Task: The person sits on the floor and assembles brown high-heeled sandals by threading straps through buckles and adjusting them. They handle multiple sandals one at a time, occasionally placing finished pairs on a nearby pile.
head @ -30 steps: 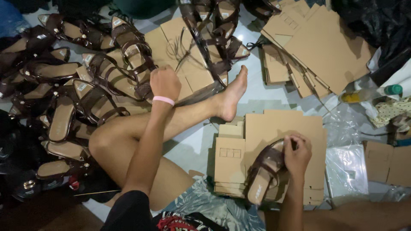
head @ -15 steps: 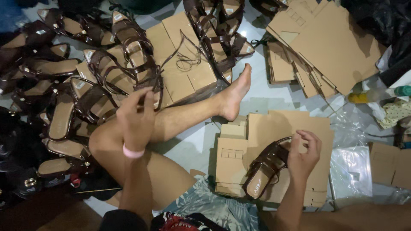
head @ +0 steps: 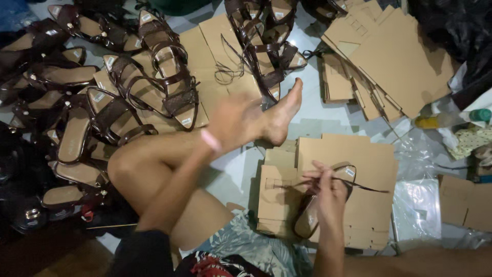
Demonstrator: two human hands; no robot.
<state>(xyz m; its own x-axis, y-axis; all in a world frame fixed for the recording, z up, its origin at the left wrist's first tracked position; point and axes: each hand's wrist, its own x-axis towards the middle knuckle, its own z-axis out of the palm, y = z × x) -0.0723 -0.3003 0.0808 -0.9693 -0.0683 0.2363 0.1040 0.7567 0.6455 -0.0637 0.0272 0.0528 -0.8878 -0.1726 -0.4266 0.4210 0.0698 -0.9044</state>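
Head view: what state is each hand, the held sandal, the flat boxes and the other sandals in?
Right hand: gripping a dark brown strappy sandal.
Dark brown strappy sandal: held over the cardboard, one strap trailing loose to the right.
Left hand: blurred, raised above the shin, holding nothing visible.
Flat brown cardboard box blanks: unfolded, stacked.
Other brown sandals: lying about the floor.

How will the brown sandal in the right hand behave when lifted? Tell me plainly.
The sandal probably lifts easily: the right hand holds it alone by the upper end. Its thin strap trails loosely, so it is likely floppy and may snag. The flat sole looks fairly stiff, resting on the cardboard stack without sagging.
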